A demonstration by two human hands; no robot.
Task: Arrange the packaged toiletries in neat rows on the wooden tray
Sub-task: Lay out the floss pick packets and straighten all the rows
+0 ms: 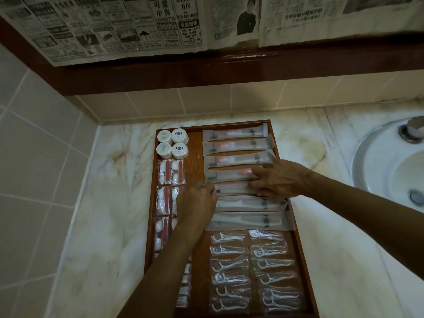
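The worktop (pixel 325 143) is of pale marble with brownish veins, and it meets a wall of beige tiles (pixel 36 143) on the left and at the back. On the right a white round sink (pixel 390 161) is set into it — a metal tap (pixel 411 129) stands at its far rim and a metal drain (pixel 415 197) lies in the bowl. Above the tiles runs a dark wooden frame (pixel 229 70), and sheets of newspaper (pixel 128 26) hang over it — printed in black and white.

Glossy wooden tray (pixel 278 143); clear plastic packets (pixel 229 263); polished veined marble counter (pixel 96 226); newsprint paper (pixel 128 26)
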